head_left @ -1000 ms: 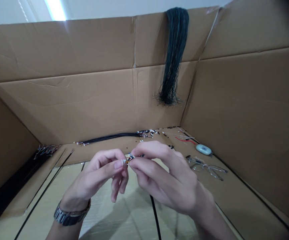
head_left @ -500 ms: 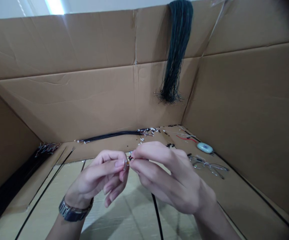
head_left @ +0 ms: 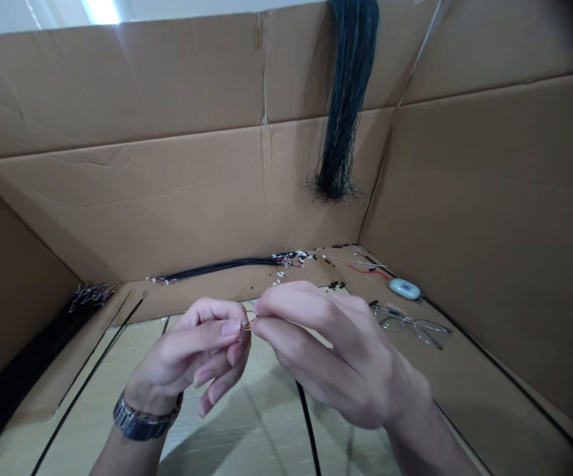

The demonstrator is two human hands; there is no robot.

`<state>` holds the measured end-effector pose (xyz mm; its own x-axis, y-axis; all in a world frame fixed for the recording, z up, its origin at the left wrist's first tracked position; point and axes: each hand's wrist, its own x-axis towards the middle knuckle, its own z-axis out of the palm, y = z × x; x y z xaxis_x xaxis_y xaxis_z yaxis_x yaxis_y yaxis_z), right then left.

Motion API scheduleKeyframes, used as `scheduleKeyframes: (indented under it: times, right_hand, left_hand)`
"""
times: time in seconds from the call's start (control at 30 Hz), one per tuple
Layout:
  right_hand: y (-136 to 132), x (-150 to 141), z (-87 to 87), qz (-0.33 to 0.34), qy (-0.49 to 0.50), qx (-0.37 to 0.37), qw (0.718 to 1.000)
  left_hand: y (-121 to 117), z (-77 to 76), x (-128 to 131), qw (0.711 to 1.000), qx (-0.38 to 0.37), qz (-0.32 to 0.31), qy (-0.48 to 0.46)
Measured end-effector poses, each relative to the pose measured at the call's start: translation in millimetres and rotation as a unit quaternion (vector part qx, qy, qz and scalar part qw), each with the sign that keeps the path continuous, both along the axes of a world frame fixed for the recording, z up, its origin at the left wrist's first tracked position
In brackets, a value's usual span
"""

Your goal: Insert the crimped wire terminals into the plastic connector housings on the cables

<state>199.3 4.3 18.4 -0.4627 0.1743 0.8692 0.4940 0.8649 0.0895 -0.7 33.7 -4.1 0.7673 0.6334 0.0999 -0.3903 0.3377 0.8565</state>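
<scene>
Wires (head_left: 248, 326) pinched between the fingertips of left hand (head_left: 197, 350) and right hand (head_left: 336, 357), above the board (head_left: 112, 396); back wall (head_left: 167, 205) well apart, cables (head_left: 221, 267) along its foot, glasses (head_left: 409, 321) near the right hand

A cable workshop, judging by the cardboard-walled worktop (head_left: 132, 357), bundled black cables (head_left: 219, 266) and hanging dark wires (head_left: 348, 99)

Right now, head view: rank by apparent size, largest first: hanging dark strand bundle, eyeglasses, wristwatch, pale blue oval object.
1. Hanging dark strand bundle, top cut off by the frame
2. Eyeglasses and wristwatch: similar spans, watch nearer the camera, so not ranked
3. Pale blue oval object
</scene>
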Motion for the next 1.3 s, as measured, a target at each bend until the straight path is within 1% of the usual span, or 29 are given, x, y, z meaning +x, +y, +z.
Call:
scheduleKeyframes:
  times: [0.27, 0.47, 0.63, 0.73, 0.93, 1.07, 1.13, 1.2, 1.3]
  right_hand:
    - [2, -1, 0.7, 0.017, 0.012, -0.015, 1.0]
    - [3, -4, -0.7, 0.021, 0.019, -0.014, 1.0]
    - [2, -3, -1.5, 0.025, -0.001, -0.008, 1.0]
    - [4, -3, -3.6, 0.033, 0.01, -0.009, 0.999]
    - [7, -4, -4.9, 0.025, 0.023, -0.012, 0.999]
    - [9, -4, -6.1, 0.039, 0.023, -0.004, 0.999]
    - [13, -6, -9.9, 0.039, 0.043, -0.012, 0.998]
    - [18, -9, -14.9, 0.045, 0.094, -0.029, 0.994]
    - [24, -15, -19.8, 0.096, 0.197, -0.101, 0.971]
  left_hand:
    - [0, 3.9, 1, 1.0, -0.006, 0.0, 0.004]
    - [1, 2.5, -2, 1.0, -0.009, 0.008, 0.017]
    - [3, 3.3, -5, 0.999, -0.01, -0.014, 0.028]
    - [4, 4.5, -4, 0.999, -0.014, -0.019, 0.033]
    - [4, 4.2, -1, 0.999, -0.033, -0.026, 0.019]
    - [6, 2.3, 0, 0.999, -0.032, -0.037, 0.007]
    - [6, 1.3, 0, 0.999, -0.023, -0.035, 0.004]
    - [6, 1.1, 1, 1.0, -0.012, -0.02, -0.01]
    - [5, 3.0, 3, 0.999, 0.014, 0.019, -0.034]
